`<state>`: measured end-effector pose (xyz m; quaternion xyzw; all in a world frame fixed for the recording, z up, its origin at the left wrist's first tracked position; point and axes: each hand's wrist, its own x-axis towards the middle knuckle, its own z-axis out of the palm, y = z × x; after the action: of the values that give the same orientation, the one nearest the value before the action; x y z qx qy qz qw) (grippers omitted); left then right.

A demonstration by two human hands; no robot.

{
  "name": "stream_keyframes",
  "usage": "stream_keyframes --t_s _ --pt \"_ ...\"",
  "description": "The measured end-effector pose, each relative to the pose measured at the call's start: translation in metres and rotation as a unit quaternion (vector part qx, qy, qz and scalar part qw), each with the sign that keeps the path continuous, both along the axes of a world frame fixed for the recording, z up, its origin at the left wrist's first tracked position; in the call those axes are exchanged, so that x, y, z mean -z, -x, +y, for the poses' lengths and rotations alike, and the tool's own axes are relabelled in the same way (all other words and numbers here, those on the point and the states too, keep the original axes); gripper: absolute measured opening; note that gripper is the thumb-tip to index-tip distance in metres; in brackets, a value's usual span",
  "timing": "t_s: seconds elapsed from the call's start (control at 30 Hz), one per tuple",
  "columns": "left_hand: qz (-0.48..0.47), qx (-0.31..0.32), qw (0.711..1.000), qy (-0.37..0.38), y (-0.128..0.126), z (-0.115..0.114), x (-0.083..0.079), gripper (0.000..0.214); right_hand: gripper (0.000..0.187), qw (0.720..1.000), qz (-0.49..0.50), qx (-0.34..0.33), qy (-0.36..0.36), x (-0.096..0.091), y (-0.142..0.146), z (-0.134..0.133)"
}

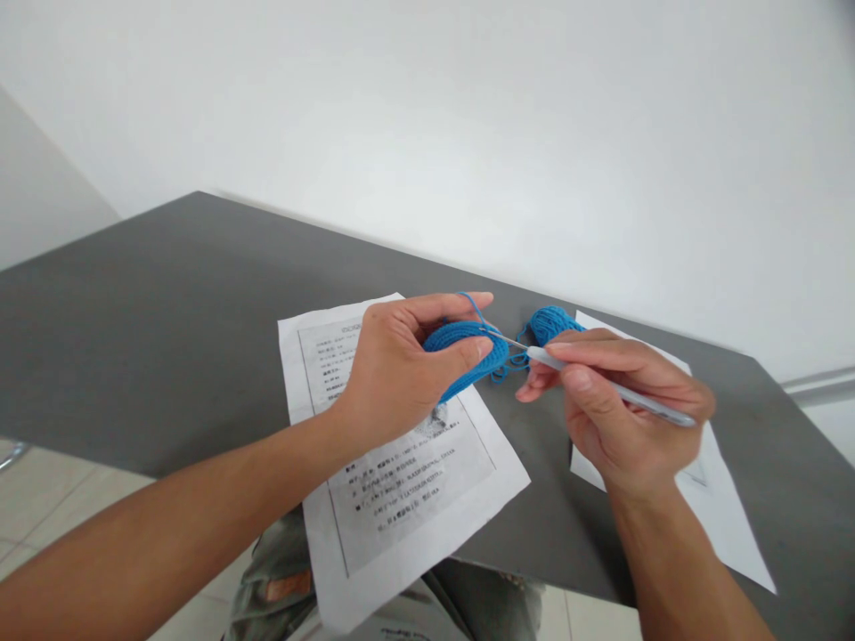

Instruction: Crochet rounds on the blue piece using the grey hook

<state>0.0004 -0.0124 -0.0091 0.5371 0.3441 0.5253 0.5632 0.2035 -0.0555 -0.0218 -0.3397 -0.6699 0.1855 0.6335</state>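
Observation:
Between the thumb and fingers of my left hand (401, 365) is a blue crocheted piece (468, 352), rounded at its edge. A strand of blue yarn (473, 305) loops over my left index finger and runs down to the piece. My right hand (628, 401) grips a crochet hook (641, 402) by its grey handle, much like a pen. The hook's thin metal shaft reaches left to the top edge of the crocheted piece, where its tip meets the yarn. Behind my right fingers lies a ball of blue yarn (551, 322), with loose strands beside it.
A printed sheet (407, 534) lies under my left hand and hangs over the near edge of the dark grey table (200, 312). Another white sheet (725, 521) lies beneath my right hand. A white wall (427, 133) stands behind the table, and my legs are below.

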Motion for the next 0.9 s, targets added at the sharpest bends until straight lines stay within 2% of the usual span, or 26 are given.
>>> stream_keyframes --t_s 0.23,0.4,0.9 --pt "0.024 -0.027 0.999 -0.011 0.0 0.0 -0.005 0.024 0.021 0.999 -0.003 0.043 -0.031 0.001 0.008 -0.002" --pt "0.044 -0.053 0.997 -0.021 -0.001 -0.002 -0.009 0.024 0.025 0.998 0.008 0.05 -0.037 0.001 0.013 -0.003" --pt "0.086 -0.125 0.983 -0.099 -0.004 -0.003 0.0 0.017 0.037 0.984 -0.08 0.144 -0.067 0.004 0.022 -0.013"
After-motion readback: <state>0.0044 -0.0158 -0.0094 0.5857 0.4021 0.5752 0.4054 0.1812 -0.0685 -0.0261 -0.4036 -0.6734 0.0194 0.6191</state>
